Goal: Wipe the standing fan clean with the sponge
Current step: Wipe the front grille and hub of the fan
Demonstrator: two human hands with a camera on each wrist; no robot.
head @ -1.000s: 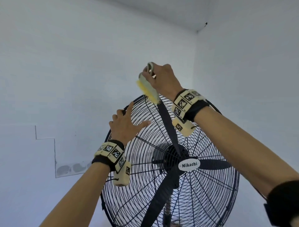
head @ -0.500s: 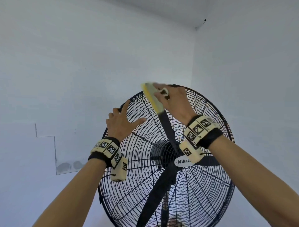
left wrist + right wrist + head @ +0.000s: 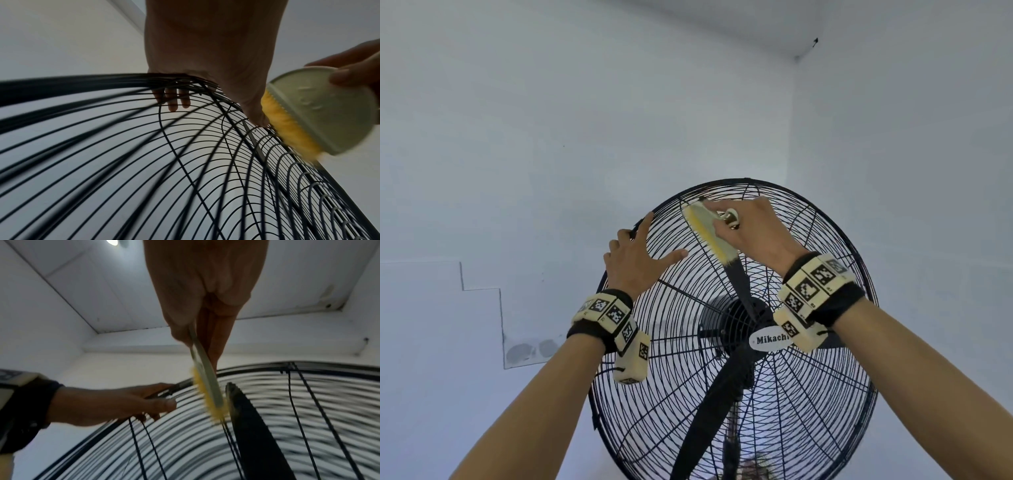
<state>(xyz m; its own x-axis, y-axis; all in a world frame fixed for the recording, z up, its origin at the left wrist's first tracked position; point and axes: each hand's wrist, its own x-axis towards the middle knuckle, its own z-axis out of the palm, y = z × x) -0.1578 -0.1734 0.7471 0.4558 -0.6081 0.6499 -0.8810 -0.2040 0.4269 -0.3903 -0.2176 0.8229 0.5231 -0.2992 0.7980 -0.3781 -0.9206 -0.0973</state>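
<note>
A black standing fan with a round wire guard and a "Mikachi" badge fills the lower middle of the head view. My right hand grips a yellow sponge with a pale backing and presses its yellow face on the upper guard, just under the top rim. My left hand holds the guard's upper left rim, fingers hooked over it and thumb spread on the front wires. In the left wrist view the sponge sits right beside my left thumb. In the right wrist view the sponge is edge-on, next to a black blade.
White walls meet in a corner behind the fan, with the ceiling above. A grey patched area marks the left wall. The fan's pole drops out of view at the bottom. The dark blades sit still behind the wires.
My right hand brought the sponge down from above the fan's top rim onto the upper guard and slid it a little lower. My left hand stayed on the rim.
</note>
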